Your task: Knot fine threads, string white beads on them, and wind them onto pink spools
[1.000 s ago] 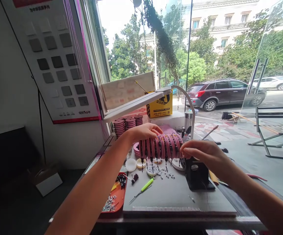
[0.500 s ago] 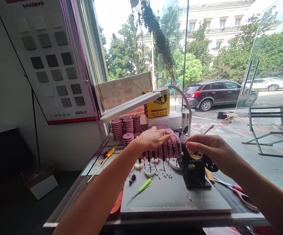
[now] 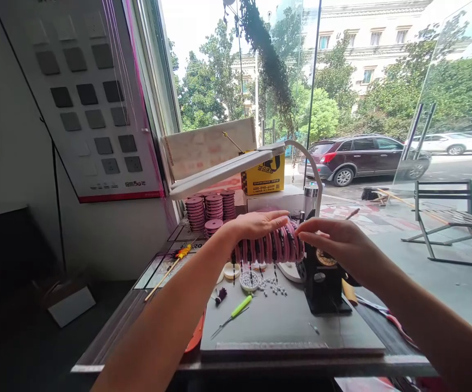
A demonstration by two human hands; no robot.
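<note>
A row of pink discs (image 3: pixel 266 251) wound with dark cord lies sideways, joined at its right end to a black stand (image 3: pixel 328 299). Dark beaded strands hang below the row. Over its top lies my left hand (image 3: pixel 256 224), fingers stretched out to the right. Thumb and forefinger of my right hand (image 3: pixel 336 233) are pinched at the right end of the discs; whatever is between them is too small to make out. Beneath the row are a small dish (image 3: pixel 242 287) of pale beads and loose beads (image 3: pixel 275 288). A green-handled hook tool (image 3: pixel 241 306) lies on the grey board.
Stacks of pink discs (image 3: pixel 195 212) stand behind on the left. A white lamp (image 3: pixel 227 170) arches low over the work, before a yellow box (image 3: pixel 263 175). Scissors (image 3: pixel 401 326) lie right of the board, a purple tassel (image 3: pixel 221 295) on it.
My right hand has moved left, from above the black stand to the right end of the discs. My left hand has shifted slightly and stays over the row.
</note>
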